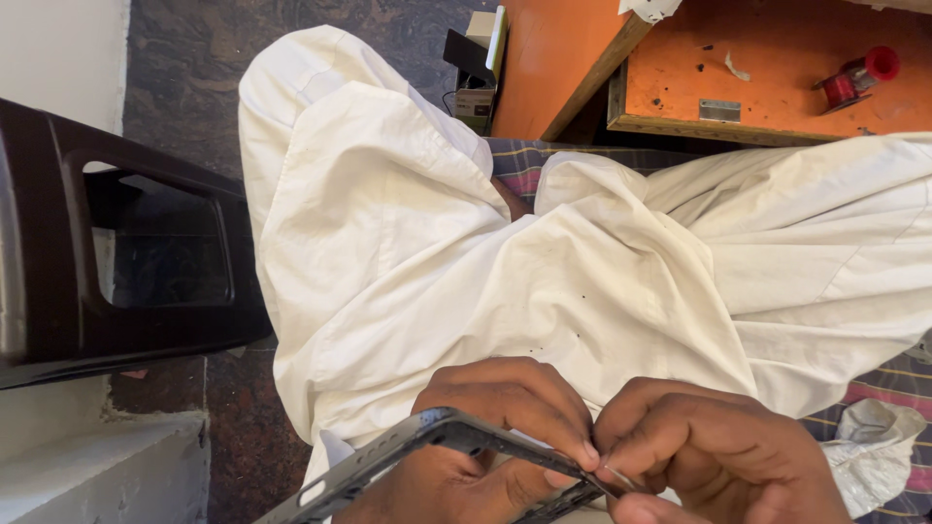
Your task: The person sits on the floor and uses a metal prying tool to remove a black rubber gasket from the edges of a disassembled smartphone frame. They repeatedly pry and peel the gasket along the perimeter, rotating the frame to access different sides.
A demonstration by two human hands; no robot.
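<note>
My left hand [490, 427] grips a thin dark phone frame [388, 456] that runs from the lower left up to my fingertips. My right hand [718, 451] meets it at the frame's right end, its thumb and forefinger pinched on a small thin sliver [614, 475] at the frame's edge. Both hands sit low in view, over my lap, which is covered in loose cream cloth [466, 243]. The lower part of the frame is cut off by the picture's bottom edge.
A dark brown plastic chair [116, 262] stands at the left on a speckled stone floor [233, 437]. An orange wooden workbench [767, 78] at the top right carries a red spool [859, 78] and a small metal plate [719, 110]. Checked cloth [903, 388] lies at the right.
</note>
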